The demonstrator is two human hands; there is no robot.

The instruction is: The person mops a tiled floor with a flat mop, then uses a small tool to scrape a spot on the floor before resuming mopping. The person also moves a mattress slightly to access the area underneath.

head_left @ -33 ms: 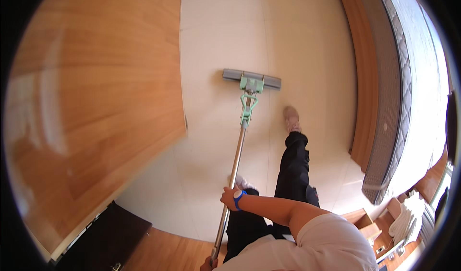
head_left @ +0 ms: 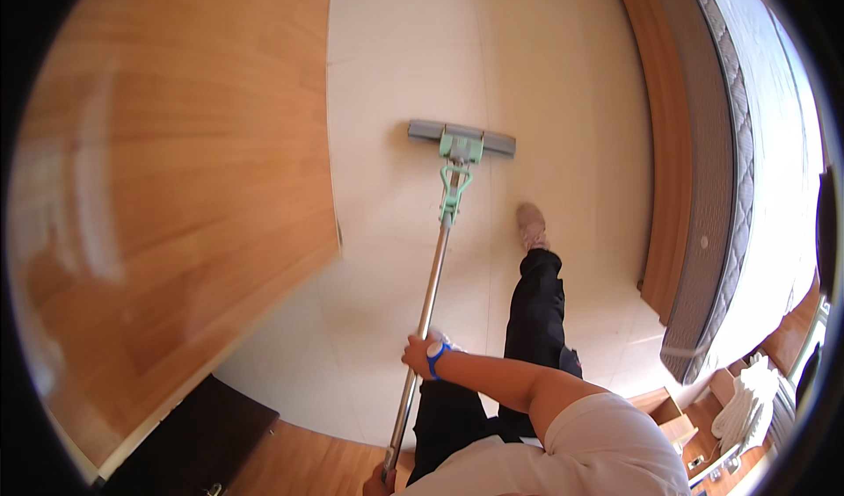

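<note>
A sponge mop [head_left: 437,267] with a metal pole and a pale green bracket reaches out ahead of me. Its wide grey sponge head [head_left: 494,145] rests on the light floor. Partway down the pole, my right hand [head_left: 420,356] is wrapped round it, with a blue-strapped watch [head_left: 436,358] on that wrist. My left hand [head_left: 380,481] grips the pole's near end at the lower edge, partly cut off. Black trousers and a pink shoe [head_left: 531,224] of mine show to the right of the pole, while the other shoe is mostly hidden behind my right hand.
A large glossy wooden surface [head_left: 220,162] stands on the left. Along the right runs a bed with a wooden base [head_left: 673,180] and a pale mattress [head_left: 774,188]. At lower right are an open drawer [head_left: 659,404] and white cloth [head_left: 745,404]; a dark panel [head_left: 207,439] lies lower left.
The mop head and my right hand have shifted very slightly forward, away from me. Both hands keep their hold on the pole.
</note>
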